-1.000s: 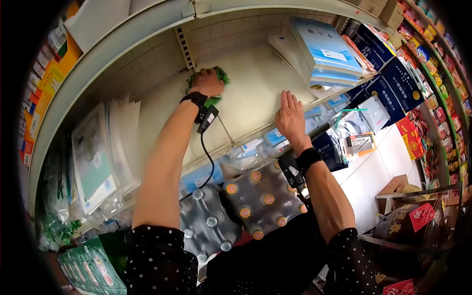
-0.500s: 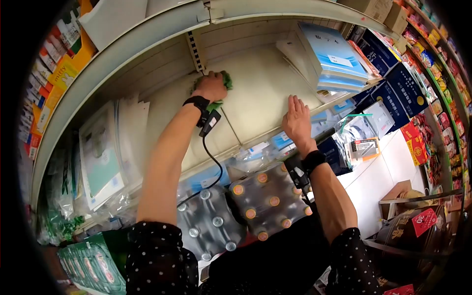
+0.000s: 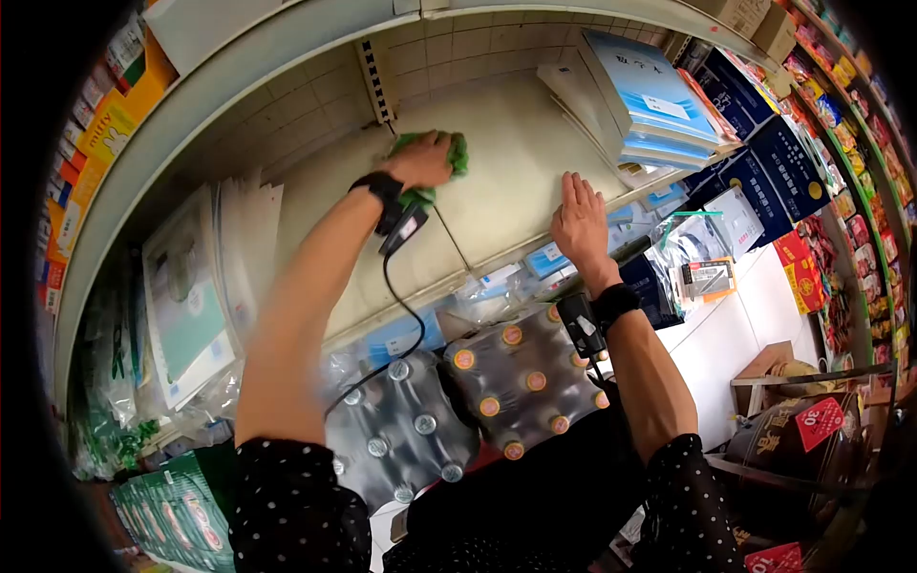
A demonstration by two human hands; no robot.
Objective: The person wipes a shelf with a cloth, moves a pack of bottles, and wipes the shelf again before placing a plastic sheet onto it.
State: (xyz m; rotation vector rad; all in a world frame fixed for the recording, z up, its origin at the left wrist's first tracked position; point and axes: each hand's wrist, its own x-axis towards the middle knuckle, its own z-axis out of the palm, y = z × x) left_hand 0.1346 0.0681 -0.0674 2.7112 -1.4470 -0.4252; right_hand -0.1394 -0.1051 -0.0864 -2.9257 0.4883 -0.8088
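Note:
My left hand (image 3: 420,162) presses a crumpled green cloth (image 3: 458,156) onto the cream shelf board (image 3: 506,134), near the slotted upright at the back. Its fingers are closed over the cloth, which sticks out on the right and below the wrist. My right hand (image 3: 581,224) lies flat at the shelf's front edge, fingers stretched out, holding nothing. Each wrist wears a black strap with a small black device; a cable hangs from the left one. Right of my right hand, a stack of blue booklets (image 3: 650,91) stands on the shelf.
Papers and clear folders (image 3: 191,286) lean at the shelf's left end. Below the front edge sit shrink-wrapped bottle packs (image 3: 521,382). Dark blue boxes (image 3: 783,177) and a plastic bag with a small box (image 3: 707,277) are at right. Another shelf board (image 3: 287,48) curves overhead.
My left hand has slid the green cloth slightly to the right along the shelf. My right hand stays flat at the front edge. The view has shifted a little.

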